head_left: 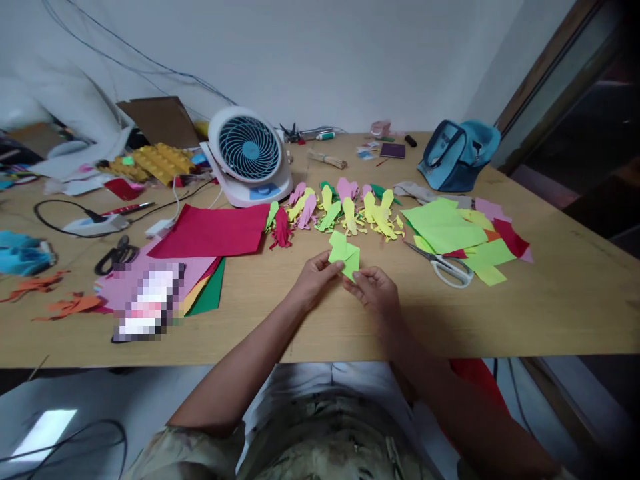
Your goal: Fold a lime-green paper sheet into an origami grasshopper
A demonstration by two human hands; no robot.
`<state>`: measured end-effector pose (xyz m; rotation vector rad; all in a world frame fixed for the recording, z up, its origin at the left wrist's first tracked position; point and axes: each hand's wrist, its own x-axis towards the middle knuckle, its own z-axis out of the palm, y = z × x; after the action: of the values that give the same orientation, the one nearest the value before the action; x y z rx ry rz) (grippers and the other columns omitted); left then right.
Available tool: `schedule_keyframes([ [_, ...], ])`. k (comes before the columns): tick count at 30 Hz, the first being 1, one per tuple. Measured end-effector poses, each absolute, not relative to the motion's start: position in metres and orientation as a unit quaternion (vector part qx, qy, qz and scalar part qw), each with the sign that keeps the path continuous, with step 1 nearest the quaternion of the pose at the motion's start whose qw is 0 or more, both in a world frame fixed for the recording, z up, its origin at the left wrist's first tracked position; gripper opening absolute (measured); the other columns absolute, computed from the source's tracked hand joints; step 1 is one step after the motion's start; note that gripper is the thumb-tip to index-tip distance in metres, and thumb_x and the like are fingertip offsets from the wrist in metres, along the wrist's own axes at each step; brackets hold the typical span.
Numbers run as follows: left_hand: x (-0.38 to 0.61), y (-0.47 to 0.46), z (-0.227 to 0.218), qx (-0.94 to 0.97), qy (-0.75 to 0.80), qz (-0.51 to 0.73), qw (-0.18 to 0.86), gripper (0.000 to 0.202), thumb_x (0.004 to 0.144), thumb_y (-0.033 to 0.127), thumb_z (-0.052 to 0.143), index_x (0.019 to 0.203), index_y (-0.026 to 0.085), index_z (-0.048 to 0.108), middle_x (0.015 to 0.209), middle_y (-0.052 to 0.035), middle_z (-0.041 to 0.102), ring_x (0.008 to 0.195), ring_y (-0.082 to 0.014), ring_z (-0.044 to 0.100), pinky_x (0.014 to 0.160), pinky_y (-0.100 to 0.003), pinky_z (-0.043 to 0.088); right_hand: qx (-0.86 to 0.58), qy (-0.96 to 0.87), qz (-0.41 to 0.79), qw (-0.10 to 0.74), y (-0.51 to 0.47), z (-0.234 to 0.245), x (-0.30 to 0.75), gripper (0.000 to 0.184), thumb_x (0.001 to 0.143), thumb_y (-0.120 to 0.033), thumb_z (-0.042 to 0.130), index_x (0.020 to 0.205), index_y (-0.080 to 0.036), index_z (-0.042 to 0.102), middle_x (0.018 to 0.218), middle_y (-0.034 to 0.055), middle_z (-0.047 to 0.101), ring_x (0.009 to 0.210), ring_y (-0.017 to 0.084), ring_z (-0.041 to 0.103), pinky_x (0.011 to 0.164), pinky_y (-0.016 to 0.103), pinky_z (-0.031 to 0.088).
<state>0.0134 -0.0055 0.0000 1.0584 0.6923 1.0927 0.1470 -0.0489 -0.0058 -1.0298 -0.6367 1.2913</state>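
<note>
Left hand [314, 275] and right hand [375, 288] pinch a light-green, partly folded paper piece [345, 253], creased and angular, flat on the wooden table [550, 313].

A home craft corner is shown. A wooden table [550, 313] is set against a bare white wall [350, 53], along which loose cables [125, 60] are strung. The table is spread with coloured paper [210, 230], folded figures [345, 210], orange offcuts [70, 305] and scissors [445, 267]. A desk fan [249, 155], a blue bag [457, 155] and cardboard [161, 121] are kept at the back. A part-folded green sheet [345, 253] is held near the front edge.
</note>
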Motion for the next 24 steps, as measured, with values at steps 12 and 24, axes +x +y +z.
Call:
schedule_keyframes([
  [12, 0.007, 0.005, 0.001, 0.416, 0.385, 0.556, 0.608, 0.038, 0.061, 0.041, 0.085, 0.078, 0.011, 0.068, 0.067, 0.0011, 0.064, 0.059, -0.009, 0.053, 0.058, -0.021, 0.04, -0.474, -0.55, 0.54, 0.426, 0.001, -0.001, 0.153, 0.039, 0.068, -0.054, 0.074, 0.064, -0.019, 0.058, 0.059, 0.0005, 0.067, 0.05, 0.012, 0.06, 0.051, 0.023, 0.044],
  [24, 0.01, 0.004, -0.003, 0.408, 0.411, 0.541, 0.61, 0.037, 0.062, 0.04, 0.084, 0.065, 0.013, 0.059, 0.057, 0.0049, 0.052, 0.054, -0.0062, 0.043, 0.055, -0.021, 0.033, -0.492, -0.622, 0.481, 0.374, -0.002, -0.024, 0.159, 0.038, 0.089, -0.051, 0.054, 0.07, -0.019, 0.064, 0.057, -0.0002, 0.066, 0.046, 0.009, 0.05, 0.048, 0.022, 0.038],
])
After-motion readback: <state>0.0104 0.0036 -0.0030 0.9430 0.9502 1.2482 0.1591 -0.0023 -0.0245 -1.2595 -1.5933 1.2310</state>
